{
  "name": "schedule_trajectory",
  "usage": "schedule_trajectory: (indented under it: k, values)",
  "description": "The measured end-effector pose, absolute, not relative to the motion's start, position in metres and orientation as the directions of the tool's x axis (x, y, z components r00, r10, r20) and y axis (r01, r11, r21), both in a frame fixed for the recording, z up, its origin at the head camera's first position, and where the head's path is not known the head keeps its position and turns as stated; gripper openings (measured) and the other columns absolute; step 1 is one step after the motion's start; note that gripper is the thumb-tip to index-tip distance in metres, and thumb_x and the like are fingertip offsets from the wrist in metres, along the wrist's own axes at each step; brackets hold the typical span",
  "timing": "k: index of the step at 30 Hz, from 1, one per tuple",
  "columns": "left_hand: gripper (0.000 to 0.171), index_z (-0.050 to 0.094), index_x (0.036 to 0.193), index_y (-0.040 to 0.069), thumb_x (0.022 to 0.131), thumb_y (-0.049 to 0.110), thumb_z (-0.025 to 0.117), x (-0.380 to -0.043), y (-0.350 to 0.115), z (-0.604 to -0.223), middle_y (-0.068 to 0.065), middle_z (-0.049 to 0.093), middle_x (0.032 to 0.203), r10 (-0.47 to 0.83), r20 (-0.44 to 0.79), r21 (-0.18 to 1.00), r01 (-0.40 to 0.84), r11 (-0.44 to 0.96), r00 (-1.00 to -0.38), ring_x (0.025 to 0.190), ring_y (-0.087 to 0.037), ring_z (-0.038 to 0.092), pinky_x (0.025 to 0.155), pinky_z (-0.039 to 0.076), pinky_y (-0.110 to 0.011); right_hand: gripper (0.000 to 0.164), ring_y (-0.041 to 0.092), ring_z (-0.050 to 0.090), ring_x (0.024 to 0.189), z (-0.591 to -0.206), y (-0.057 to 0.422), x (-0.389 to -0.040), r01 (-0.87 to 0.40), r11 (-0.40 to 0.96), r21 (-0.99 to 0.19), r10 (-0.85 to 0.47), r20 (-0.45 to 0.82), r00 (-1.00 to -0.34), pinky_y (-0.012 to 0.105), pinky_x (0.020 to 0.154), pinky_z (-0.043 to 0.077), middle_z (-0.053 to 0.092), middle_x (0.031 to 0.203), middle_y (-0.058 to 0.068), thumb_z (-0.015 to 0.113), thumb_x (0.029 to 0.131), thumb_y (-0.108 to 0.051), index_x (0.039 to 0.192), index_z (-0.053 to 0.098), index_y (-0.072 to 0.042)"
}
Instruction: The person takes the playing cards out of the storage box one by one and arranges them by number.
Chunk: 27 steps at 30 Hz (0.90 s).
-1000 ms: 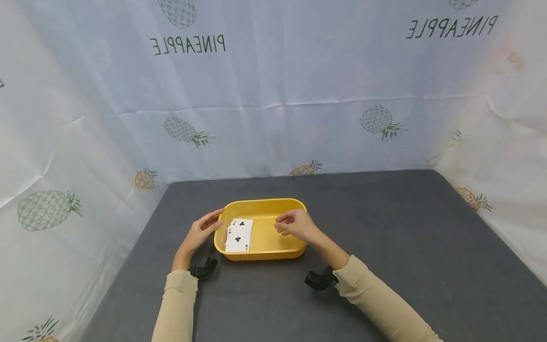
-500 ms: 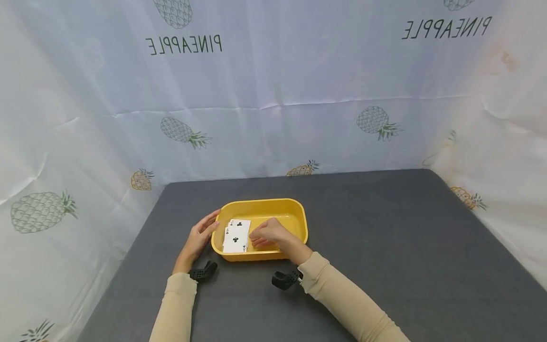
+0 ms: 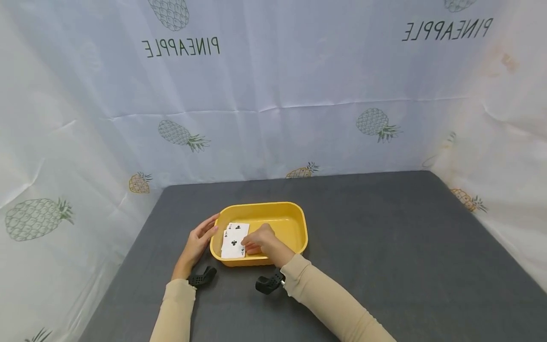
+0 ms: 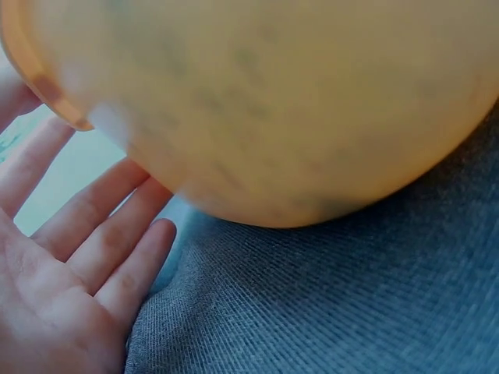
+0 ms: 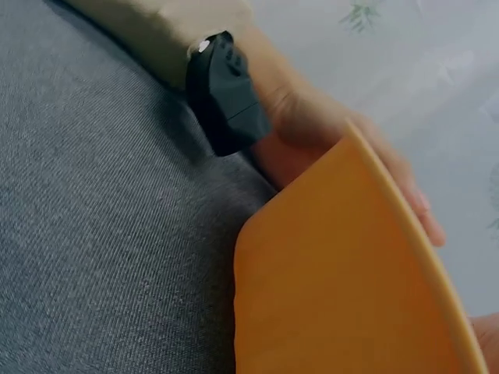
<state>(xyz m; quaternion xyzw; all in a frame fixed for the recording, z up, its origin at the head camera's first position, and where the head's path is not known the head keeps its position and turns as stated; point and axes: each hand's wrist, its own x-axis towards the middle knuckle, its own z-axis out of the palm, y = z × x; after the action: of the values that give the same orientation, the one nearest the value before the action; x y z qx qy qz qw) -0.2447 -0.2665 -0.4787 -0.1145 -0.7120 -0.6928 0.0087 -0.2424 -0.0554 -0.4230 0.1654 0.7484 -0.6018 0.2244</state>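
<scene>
A yellow plastic bin point(image 3: 279, 205) sits on the dark table. At its left end lie overlapping white playing cards point(image 3: 228, 240), an ace of clubs on top and another club card showing behind it. My left hand point(image 3: 198, 244) rests against the bin's left end, fingers extended along the outside and thumb at the rim. In the left wrist view those fingers point(image 4: 109, 241) look straight beside the wall. My right hand point(image 3: 262, 240) reaches down into the bin, its bent fingertips over the ace's right edge. I cannot tell whether they grip the card.
Dark grey cloth point(image 3: 384, 247) covers the table around the bin. A white curtain point(image 3: 273, 71) with pineapple prints hangs behind and at both sides. Each wrist wears a black camera mount, such as the left one point(image 3: 202, 276).
My right hand has moved left and down inside the bin, from its right side to the cards' right edge. My left hand stays at the bin's left end.
</scene>
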Motion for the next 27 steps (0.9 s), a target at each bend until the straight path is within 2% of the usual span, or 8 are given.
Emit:
schedule_trajectory:
  k: [5, 7, 10, 15, 21, 27]
  values:
    - [0.05, 0.034, 0.141, -0.016, 0.098, 0.005, 0.051, -0.242, -0.267, -0.479, 0.029, 0.061, 0.116, 0.127, 0.171, 0.984, 0.177, 0.033, -0.977, 0.108, 0.012, 0.057, 0.088, 0.049, -0.009, 0.031, 0.01, 0.055, 0.04, -0.424, -0.066, -0.247, 0.487, 0.353, -0.799, 0.017, -0.515, -0.857, 0.02, 0.046, 0.051, 0.057, 0.054, 0.005, 0.084, 0.069, -0.002, 0.087, 0.059, 0.003]
    - [0.05, 0.035, 0.141, -0.015, 0.098, 0.006, 0.051, -0.243, -0.267, -0.479, 0.029, 0.061, 0.116, 0.128, 0.173, 0.983, 0.179, 0.038, -0.977, 0.109, 0.012, 0.057, 0.088, 0.048, -0.009, 0.028, 0.009, 0.052, 0.037, -0.424, -0.069, -0.249, 0.473, 0.4, -0.785, 0.023, -0.508, -0.861, 0.018, 0.043, 0.048, 0.054, 0.05, 0.004, 0.085, 0.069, -0.003, 0.08, 0.06, 0.002]
    - [0.05, 0.035, 0.14, -0.015, 0.098, 0.006, 0.05, -0.245, -0.267, -0.481, 0.028, 0.061, 0.118, 0.147, 0.192, 0.98, 0.198, 0.033, -0.97, 0.11, 0.011, 0.057, 0.088, 0.049, -0.01, 0.025, 0.009, 0.05, 0.036, -0.425, -0.071, -0.251, 0.478, 0.404, -0.78, 0.031, -0.51, -0.859, 0.017, 0.041, 0.046, 0.052, 0.048, 0.004, 0.085, 0.068, -0.002, 0.075, 0.061, 0.002]
    - [0.048, 0.035, 0.14, -0.016, 0.098, 0.003, 0.05, -0.247, -0.269, -0.483, 0.025, 0.062, 0.12, 0.178, 0.221, 0.974, 0.225, 0.005, -0.959, 0.11, 0.009, 0.058, 0.088, 0.049, -0.011, 0.02, 0.009, 0.05, 0.035, -0.426, -0.067, -0.251, 0.501, 0.363, -0.786, 0.032, -0.526, -0.85, 0.017, 0.039, 0.045, 0.053, 0.047, 0.004, 0.083, 0.069, 0.001, 0.072, 0.063, 0.002]
    - [0.048, 0.034, 0.14, -0.016, 0.098, 0.003, 0.049, -0.243, -0.27, -0.482, 0.024, 0.061, 0.122, 0.187, 0.221, 0.974, 0.225, 0.003, -0.957, 0.111, 0.009, 0.059, 0.088, 0.05, -0.011, 0.019, 0.009, 0.052, 0.035, -0.423, -0.057, -0.251, 0.478, 0.403, -0.78, 0.024, -0.514, -0.858, 0.017, 0.04, 0.045, 0.056, 0.048, 0.005, 0.084, 0.069, -0.003, 0.068, 0.065, 0.001]
    - [0.049, 0.033, 0.141, -0.016, 0.099, 0.004, 0.049, -0.246, -0.267, -0.479, 0.026, 0.061, 0.121, 0.173, 0.198, 0.979, 0.204, 0.015, -0.965, 0.11, 0.011, 0.058, 0.088, 0.049, -0.01, 0.012, 0.009, 0.055, 0.038, -0.419, -0.045, -0.253, 0.487, 0.339, -0.805, -0.04, -0.53, -0.847, 0.018, 0.042, 0.047, 0.058, 0.052, 0.005, 0.081, 0.072, -0.002, 0.074, 0.07, 0.002]
